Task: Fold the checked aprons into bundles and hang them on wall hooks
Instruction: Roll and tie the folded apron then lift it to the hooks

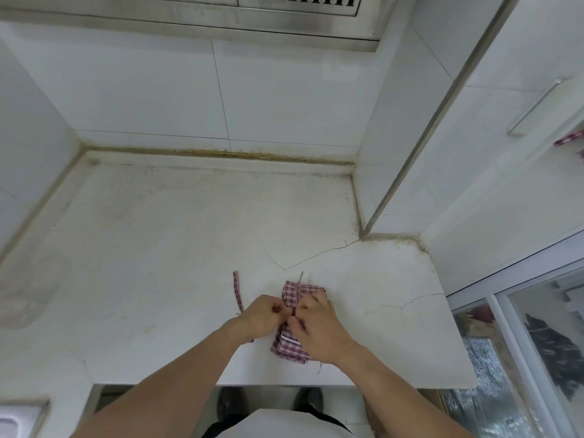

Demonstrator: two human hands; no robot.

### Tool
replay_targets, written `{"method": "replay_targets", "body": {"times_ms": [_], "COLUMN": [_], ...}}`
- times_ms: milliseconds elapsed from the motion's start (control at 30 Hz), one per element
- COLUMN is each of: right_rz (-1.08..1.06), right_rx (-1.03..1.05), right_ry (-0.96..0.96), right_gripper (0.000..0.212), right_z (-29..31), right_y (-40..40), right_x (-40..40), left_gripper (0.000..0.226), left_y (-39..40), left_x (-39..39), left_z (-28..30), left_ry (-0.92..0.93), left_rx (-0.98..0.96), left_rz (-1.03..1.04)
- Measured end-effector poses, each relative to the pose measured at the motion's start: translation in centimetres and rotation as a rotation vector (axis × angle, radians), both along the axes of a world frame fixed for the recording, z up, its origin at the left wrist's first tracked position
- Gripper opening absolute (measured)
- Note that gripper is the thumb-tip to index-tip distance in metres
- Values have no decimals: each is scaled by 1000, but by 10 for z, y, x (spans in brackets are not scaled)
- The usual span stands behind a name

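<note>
Checked apron bundle (pixel 301 314), on table (pixel 177 248): long axis runs away from the person. Left hand (pixel 264 317) and right hand (pixel 319 330) pinch strap (pixel 237 290) over its middle.

A red-and-white checked apron (pixel 292 324) is folded into a small bundle lying near the front edge of the surface, right of centre. One strap (pixel 237 290) is stretched out to its left; another (pixel 298 290) is laid over the bundle.

Bare forearms, no sleeves in view, white garment (pixel 278 425) at the waist, dark shoes (pixel 232 403)
</note>
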State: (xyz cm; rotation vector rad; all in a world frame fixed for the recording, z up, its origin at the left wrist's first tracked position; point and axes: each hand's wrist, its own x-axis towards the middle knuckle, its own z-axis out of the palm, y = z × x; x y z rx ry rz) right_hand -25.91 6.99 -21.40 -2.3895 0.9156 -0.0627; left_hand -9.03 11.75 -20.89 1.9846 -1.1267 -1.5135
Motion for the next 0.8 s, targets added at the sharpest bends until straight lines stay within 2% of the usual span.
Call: {"method": "replay_targets", "body": {"times_ms": [100, 200, 333, 433, 500, 600, 700, 733, 800], "right_rz": [-88, -165, -231, -222, -203, -174, -146, -151, -179], "right_rx": [164, 311, 248, 129, 26, -108, -260, -224, -23], "right_ry": [-85, -48, 17, 255, 424, 534, 360, 280, 151], "right_gripper": [51, 49, 49, 53, 59, 78, 51, 47, 44], "right_z": [10, 19, 24, 30, 30, 22, 18, 18, 23], "right_y": [-7, -16, -27, -41, -48, -41, -33, -35, -37], "right_x": [-6, -13, -21, -36, -49, -53, -43, -39, -30], "left_gripper": [31, 21, 25, 34, 37, 35, 20, 20, 28], "left_y": [0, 0, 6, 19, 27, 26, 17, 14, 10], "left_x": [1, 2, 4, 15, 26, 29, 21, 17, 8], "left_z": [-4, -7, -12, -21, -27, -23, -11, -7, 0], "left_ry": [-113, -190, -155, -154, -219, -348, -336, -268, -127], "left_rx": [-77, -139, -207, -188, -143, -50, 6, 14, 19], "left_rz": [-22, 2, 142, 212, 196, 78, -18, -21, -5]}}
